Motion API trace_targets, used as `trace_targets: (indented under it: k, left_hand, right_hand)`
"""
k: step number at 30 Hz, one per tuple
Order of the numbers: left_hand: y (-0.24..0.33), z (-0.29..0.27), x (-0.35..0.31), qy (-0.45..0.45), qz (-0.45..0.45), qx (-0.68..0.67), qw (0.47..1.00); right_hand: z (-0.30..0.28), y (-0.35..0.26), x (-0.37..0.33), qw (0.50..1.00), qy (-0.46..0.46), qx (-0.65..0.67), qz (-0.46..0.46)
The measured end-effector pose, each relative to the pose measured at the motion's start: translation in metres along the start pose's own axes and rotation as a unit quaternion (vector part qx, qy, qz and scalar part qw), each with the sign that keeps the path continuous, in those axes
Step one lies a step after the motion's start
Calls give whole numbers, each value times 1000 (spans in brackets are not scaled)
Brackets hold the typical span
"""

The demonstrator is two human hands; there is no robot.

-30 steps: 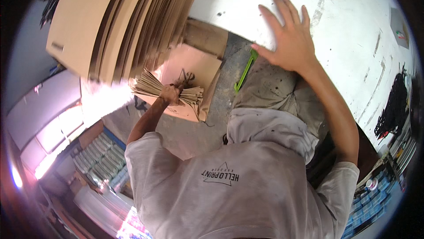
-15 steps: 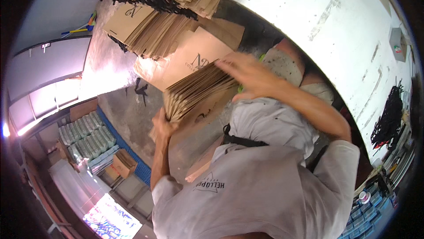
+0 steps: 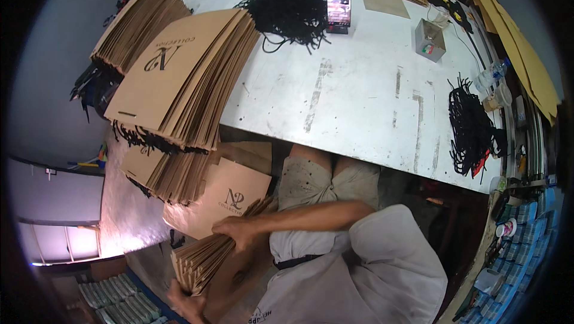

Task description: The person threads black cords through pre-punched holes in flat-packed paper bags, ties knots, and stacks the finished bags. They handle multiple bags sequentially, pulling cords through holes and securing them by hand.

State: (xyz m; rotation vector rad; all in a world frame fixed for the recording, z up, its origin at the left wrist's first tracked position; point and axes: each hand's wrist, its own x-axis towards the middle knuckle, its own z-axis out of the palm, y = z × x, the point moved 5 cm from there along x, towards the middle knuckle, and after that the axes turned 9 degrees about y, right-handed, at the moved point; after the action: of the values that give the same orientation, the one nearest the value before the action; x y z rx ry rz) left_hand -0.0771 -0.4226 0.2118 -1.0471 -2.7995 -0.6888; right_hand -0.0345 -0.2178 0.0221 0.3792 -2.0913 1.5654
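A bundle of flat brown paper bags (image 3: pixel 206 254) is held slanted at my left side, its many folded edges fanned toward me. My left hand (image 3: pixel 190 303) is closed round the bundle's lower left end, with part of its fingers hidden. At the upper right end my right hand (image 3: pixel 237 230) grips the top of the bundle, thumb and fingers bent over it. Just beyond lies a single printed brown bag (image 3: pixel 230 183), flat on the pile below.
A tall stack of brown bags with black cords (image 3: pixel 161 78) stands on the white table's (image 3: pixel 359 102) left end. Black cord heaps (image 3: pixel 290 13) (image 3: pixel 469 126), a propped phone (image 3: pixel 338 4) and a grey metal box (image 3: pixel 430 40) are on the table. Wrapped packs (image 3: pixel 119 297) sit lower left.
My view has swung up and right, bringing the tabletop into sight. My right hand has gone from blurred motion above the bundle's far end to gripping it; my left keeps its hold.
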Motion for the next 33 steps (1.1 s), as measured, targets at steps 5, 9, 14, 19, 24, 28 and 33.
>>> trace_targets:
  k: [5, 9, 14, 19, 24, 28, 33]
  left_hand:
    - [9, -69, 5, 40, 97, -22, 994]
    - [50, -111, 27, 14, 142, -15, 990]
    - [80, -119, 54, 54, 196, -103, 974]
    - [83, -71, 84, 81, 171, -281, 941]
    - [114, 33, 139, 47, 135, -492, 859]
    - [169, 133, 181, -15, 114, -591, 798]
    - [224, 224, 211, -77, 136, -611, 776]
  right_hand:
    - [-19, -86, 20, 998, 24, 40, 39]
    - [-66, -199, 48, 997, 9, -68, -39]
    - [-120, -321, 45, 964, 62, -213, -146]
    - [-180, -375, 52, 943, -109, -315, -5]
    - [-239, -418, 51, 915, -9, -404, 5]
    - [-280, -441, 46, 841, -57, -525, 122]
    - [-340, -402, 30, 755, -35, -625, 196]
